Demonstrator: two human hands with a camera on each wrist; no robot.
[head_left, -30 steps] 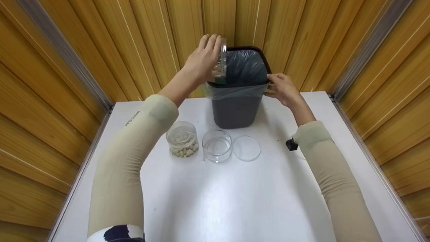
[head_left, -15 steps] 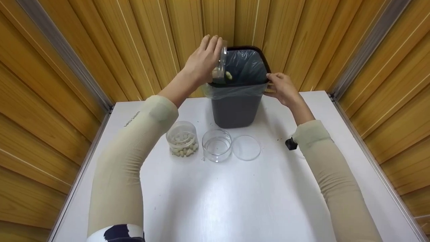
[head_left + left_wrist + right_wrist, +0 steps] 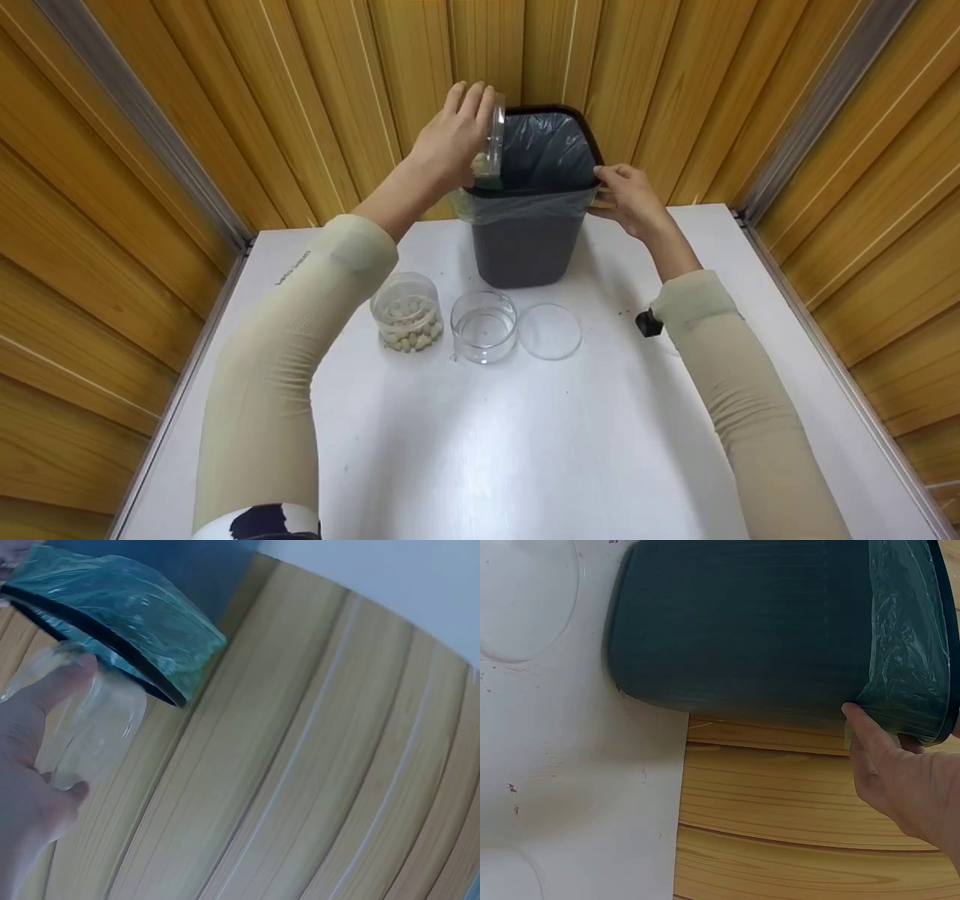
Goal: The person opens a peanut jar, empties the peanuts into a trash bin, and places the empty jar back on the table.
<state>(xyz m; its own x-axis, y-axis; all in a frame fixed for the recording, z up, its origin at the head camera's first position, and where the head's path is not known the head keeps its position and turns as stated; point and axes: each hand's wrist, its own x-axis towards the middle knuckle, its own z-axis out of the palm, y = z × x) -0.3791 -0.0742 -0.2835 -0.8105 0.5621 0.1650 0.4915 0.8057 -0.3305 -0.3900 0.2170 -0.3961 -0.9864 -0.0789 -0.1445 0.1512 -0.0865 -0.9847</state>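
Observation:
My left hand (image 3: pixel 454 139) grips a clear round container (image 3: pixel 496 139), tipped on its side at the left rim of a dark grey trash bin (image 3: pixel 525 251). A few pale pieces show low inside the container; my hand hides part of it. In the left wrist view, the thumb and fingers span the clear container (image 3: pixel 105 731) beside the bin's rim. My right hand (image 3: pixel 634 199) holds the bin's right rim over its plastic liner (image 3: pixel 551 150). The right wrist view shows fingers of that hand (image 3: pixel 907 780) against the bin's side (image 3: pixel 742 630), below the rim.
On the white table (image 3: pixel 480 450) stand a clear jar (image 3: pixel 409 315) of pale, nut-like pieces and a clear glass dish (image 3: pixel 485 330). Beside the dish lies a flat clear lid (image 3: pixel 551 331). Wood-patterned walls (image 3: pixel 337 97) enclose the back and sides.
Half a second ago a pale piece was at the tipped container's mouth; it is out of sight now. Both hands have stayed almost where they were.

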